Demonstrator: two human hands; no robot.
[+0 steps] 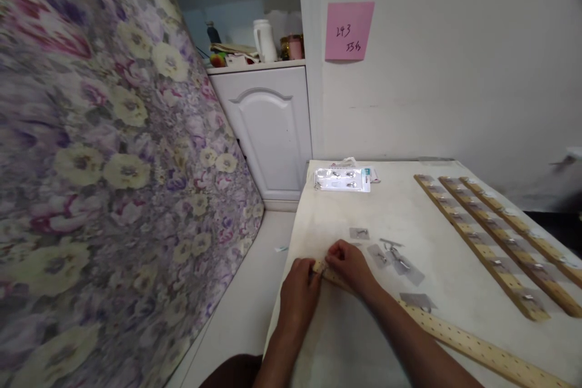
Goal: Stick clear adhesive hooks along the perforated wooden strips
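A long pale wooden strip with rows of small holes [473, 336] lies slantwise across the table, passing under my right forearm. My left hand [300, 294] is closed around its far left end. Right beside it, my right hand [349, 264] pinches thumb and fingers together over the same end; whatever is between them is too small to make out. Close to my right hand lie several small clear plastic pieces with metal hooks, among them a single one [360, 233] behind it and a loose cluster [402, 264] to its right. Another clear piece [417, 301] rests against the strip.
Three wooden strips bearing clear pieces and metal hooks [482, 248] lie side by side at the right. A blister pack [343, 180] sits at the table's [386, 206] back edge. A floral curtain [136, 163] hangs left; a white cabinet [273, 127] stands behind.
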